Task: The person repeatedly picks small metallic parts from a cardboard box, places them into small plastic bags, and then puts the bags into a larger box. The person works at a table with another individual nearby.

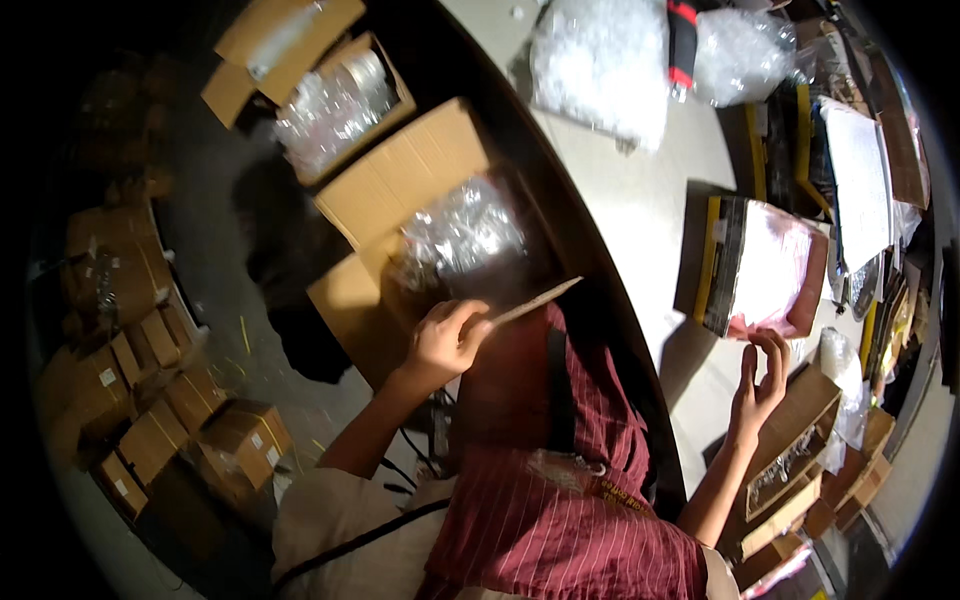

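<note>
On the left, my left hand (pixel 447 345) is closed on the thin cardboard flap (pixel 540 300), seen nearly edge-on. It lies beside an open cardboard box (pixel 405 170) filled with clear plastic-wrapped items (pixel 465 230); where the flap joins the box is hidden. To the right, my right hand (pixel 762 385) reaches to the near edge of a black-and-yellow box (pixel 718 265) standing on a pale table. Thumb and fingers are apart there, with the fingertips at the pink lining (pixel 795 265) of that box.
Another open carton (pixel 400 85) with clear-wrapped goods stands farther off. Clear bags of white material (pixel 600 70) and a black-and-red tool (pixel 682 45) lie on the table (pixel 640 200). Papers (pixel 855 180) and cartons (pixel 800 440) crowd the right side. Stacked boxes (pixel 155 440) fill the left floor.
</note>
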`<state>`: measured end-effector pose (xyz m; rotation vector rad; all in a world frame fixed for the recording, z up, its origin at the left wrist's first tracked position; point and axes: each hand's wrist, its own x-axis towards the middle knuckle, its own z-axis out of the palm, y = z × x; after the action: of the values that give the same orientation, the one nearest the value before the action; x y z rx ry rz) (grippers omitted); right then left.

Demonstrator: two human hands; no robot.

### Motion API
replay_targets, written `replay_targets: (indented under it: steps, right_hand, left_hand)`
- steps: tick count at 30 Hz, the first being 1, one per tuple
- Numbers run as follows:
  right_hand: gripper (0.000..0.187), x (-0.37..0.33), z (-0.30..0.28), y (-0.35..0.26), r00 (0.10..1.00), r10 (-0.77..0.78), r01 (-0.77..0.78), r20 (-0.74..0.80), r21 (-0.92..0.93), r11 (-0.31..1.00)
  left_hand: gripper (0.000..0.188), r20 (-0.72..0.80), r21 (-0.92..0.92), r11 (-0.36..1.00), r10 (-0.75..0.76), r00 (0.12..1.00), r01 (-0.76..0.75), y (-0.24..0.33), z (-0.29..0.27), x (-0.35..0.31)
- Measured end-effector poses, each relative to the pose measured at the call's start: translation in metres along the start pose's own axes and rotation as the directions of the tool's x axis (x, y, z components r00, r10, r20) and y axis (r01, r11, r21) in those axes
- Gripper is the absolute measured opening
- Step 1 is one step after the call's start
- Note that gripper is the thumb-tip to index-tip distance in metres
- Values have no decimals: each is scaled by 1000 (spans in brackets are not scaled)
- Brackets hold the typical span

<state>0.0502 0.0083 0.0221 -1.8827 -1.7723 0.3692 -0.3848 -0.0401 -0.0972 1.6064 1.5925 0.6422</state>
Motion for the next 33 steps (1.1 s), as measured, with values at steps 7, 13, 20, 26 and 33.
replay_targets:
  steps: [7,13,20,26,33]
  right_hand:
    - [18,9,12,-18,993,-24,32,117,-68,997]
    - [19,6,19,-11,972,-122,148,201,-118,982]
    - [25,1,16,-6,949,-266,282,166,-78,956]
    - [25,-11,-28,14,963,-270,271,14,-69,960]
    - [34,24,-38,66,968,-64,124,-241,244,962]
  left_hand:
    - [34,485,-33,988,-116,867,151,0,35,-19]
    - [28,636,-169,962,-61,769,216,-24,74,-6]
    - [35,497,96,974,-225,838,205,-13,105,-6]
    - [23,561,116,942,-323,763,314,-16,119,14]
    - [72,180,659,725,107,978,-200,-4,59,119]
